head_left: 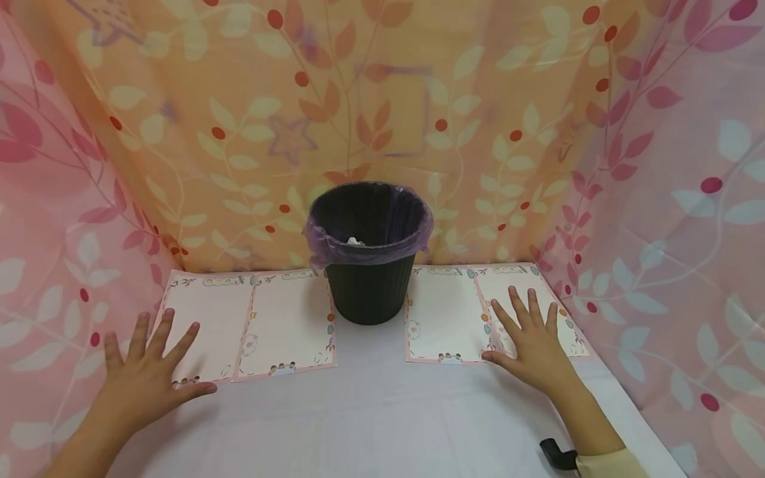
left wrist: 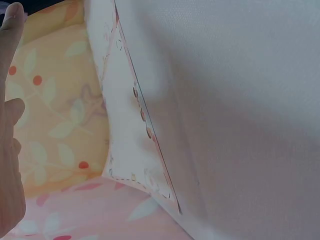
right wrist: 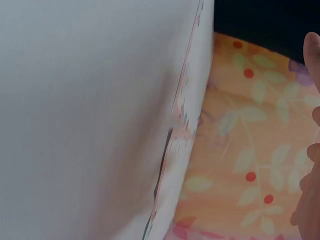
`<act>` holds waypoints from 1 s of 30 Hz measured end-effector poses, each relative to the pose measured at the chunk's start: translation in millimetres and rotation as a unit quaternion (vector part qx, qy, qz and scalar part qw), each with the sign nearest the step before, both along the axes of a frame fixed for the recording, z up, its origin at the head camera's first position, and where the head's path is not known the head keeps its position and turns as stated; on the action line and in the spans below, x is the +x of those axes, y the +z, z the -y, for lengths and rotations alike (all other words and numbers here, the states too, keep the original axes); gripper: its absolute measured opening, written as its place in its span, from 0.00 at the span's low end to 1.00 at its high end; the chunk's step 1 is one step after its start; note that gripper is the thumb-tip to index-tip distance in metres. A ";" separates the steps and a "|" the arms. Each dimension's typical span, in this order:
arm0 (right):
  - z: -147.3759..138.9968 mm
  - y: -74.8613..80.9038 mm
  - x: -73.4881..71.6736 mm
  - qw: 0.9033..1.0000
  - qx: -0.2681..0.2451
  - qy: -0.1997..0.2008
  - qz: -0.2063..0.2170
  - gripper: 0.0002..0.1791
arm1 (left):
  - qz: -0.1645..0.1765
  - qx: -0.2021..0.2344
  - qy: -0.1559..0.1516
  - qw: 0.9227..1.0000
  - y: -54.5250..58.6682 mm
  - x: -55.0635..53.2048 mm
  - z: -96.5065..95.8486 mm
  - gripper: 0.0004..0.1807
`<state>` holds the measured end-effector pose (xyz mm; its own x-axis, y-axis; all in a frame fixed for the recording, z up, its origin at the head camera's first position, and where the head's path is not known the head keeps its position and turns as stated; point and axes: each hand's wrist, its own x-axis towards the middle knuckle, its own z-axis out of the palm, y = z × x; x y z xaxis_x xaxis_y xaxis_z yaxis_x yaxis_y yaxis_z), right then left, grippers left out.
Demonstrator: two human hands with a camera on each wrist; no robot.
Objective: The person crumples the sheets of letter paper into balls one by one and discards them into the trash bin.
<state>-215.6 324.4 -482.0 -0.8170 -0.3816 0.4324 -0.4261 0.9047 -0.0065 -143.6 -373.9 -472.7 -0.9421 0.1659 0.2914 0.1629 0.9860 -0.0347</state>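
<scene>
My left hand (head_left: 140,382) is held with fingers spread and straight over the left side of the table, its fingertips overlapping the outer left sheet of decorated paper (head_left: 206,325) in the head view. On the other side, my right hand (head_left: 534,348) has its fingers spread the same way, overlapping the outer right sheet (head_left: 496,285). Neither hand holds anything. Between them, farther back, stands a black bin (head_left: 370,292) lined with a purple bag (head_left: 382,254); a bit of crumpled white stuff (head_left: 355,241) shows inside. Parts of both hands appear at the edges of the wrist views.
Two inner sheets, one left (head_left: 287,325) and one right (head_left: 445,312), flank the bin. Floral curtains (head_left: 382,86) enclose the back and both sides of the white-covered table (head_left: 358,425). A black curved object (head_left: 557,455) lies beside the right forearm.
</scene>
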 end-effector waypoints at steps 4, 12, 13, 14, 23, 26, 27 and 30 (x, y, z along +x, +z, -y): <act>15.3 0.9 -0.2 1.000 -0.012 0.009 0.000 0.59 | 0.005 0.006 -0.004 1.000 -0.6 -2.1 -2.8 0.66; 44.7 3.6 2.0 0.999 -0.031 0.036 -0.001 0.59 | 0.023 0.026 -0.011 0.999 -8.7 -5.2 -12.4 0.64; 48.7 4.2 2.1 0.999 -0.033 0.040 -0.002 0.59 | 0.027 0.032 -0.013 0.999 -9.9 -5.2 -14.0 0.64; 52.9 5.1 2.2 0.998 -0.035 0.044 -0.002 0.59 | 0.031 0.036 -0.015 0.999 -10.9 -5.2 -15.8 0.64; 92.0 8.0 0.8 0.996 -0.044 0.076 0.014 0.59 | 0.040 0.066 -0.023 0.997 -24.2 -15.7 -26.0 0.63; 104.6 7.4 0.2 0.995 -0.047 0.083 0.026 0.59 | 0.043 0.076 -0.028 0.996 -26.3 -18.5 -29.6 0.63; 108.8 7.4 0.2 0.995 -0.048 0.085 0.028 0.59 | 0.045 0.079 -0.029 0.995 -26.7 -19.5 -30.7 0.63; 122.4 8.2 0.4 0.993 -0.056 0.098 0.029 0.59 | 0.053 0.091 -0.031 0.994 -27.8 -23.2 -34.0 0.63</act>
<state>-215.2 202.0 -473.8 -0.7572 -0.4872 0.4351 -0.5894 0.7968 -0.1334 -166.7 -340.0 -500.5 -0.9589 0.1776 0.2215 0.2160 0.9626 0.1633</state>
